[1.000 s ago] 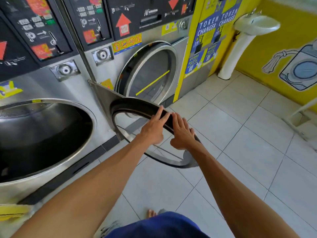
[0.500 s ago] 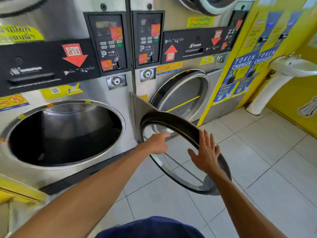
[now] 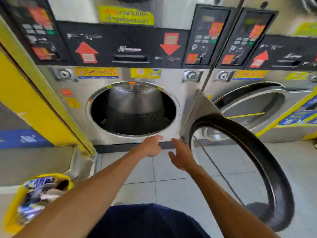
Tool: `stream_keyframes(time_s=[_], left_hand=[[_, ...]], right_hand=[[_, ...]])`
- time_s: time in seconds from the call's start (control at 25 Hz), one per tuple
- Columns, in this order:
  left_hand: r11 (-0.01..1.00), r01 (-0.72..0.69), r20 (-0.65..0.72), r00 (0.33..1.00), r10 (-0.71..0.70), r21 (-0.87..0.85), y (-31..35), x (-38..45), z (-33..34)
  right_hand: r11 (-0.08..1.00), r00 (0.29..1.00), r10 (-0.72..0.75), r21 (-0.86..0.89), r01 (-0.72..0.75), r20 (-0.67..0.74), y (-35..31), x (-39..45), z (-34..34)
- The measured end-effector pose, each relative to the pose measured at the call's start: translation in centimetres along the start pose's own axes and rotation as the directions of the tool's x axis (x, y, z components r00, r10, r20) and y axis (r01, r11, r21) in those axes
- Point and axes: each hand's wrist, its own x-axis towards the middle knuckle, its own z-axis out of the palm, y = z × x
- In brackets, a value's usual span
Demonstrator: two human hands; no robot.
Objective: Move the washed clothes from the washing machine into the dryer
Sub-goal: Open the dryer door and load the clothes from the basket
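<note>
A steel dryer [image 3: 171, 93] faces me with its round drum opening [image 3: 133, 109] uncovered; no clothes show inside. Its round door [image 3: 267, 169], rimmed in black rubber, is swung wide open to the right. My left hand [image 3: 149, 146] hangs below the opening's lower rim, fingers loosely curled, holding nothing. My right hand [image 3: 181, 155] is beside it with fingers spread, apart from the door. A yellow basket [image 3: 12, 208] with mixed clothes [image 3: 41, 194] sits at the lower left.
A second machine [image 3: 253, 103] with its door ajar stands to the right. A yellow panel [image 3: 34, 107] juts out on the left. Black control panels [image 3: 123, 45] run above the drums. Pale floor tiles [image 3: 171, 189] lie below.
Both hands have left the door's rim and moved left toward the drum opening. The view has swung left, bringing the basket of clothes into sight.
</note>
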Motion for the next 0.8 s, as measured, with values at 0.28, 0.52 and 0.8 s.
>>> stream_keyframes(time_s=[0.28,0.52,0.8], left_hand=[[0.899,0.360,-0.174,0.897,-0.407,-0.248,-19.3,-8.1,-6.2],[0.697,0.492,-0.210,0.717,-0.664,-0.522,-29.0,-16.5,-6.7],[0.318,0.419,-0.068,0.513,-0.856,-0.851,-33.5,-20.2,-4.0]], right_hand=[[0.950,0.906,-0.286,-0.030,0.311,0.312,-15.8,5.7,11.0],[0.828,0.659,-0.396,-0.062,0.558,0.639,-26.4,4.7,19.5],[0.689,0.460,-0.384,-0.083,0.720,0.800,-31.4,6.3,24.5]])
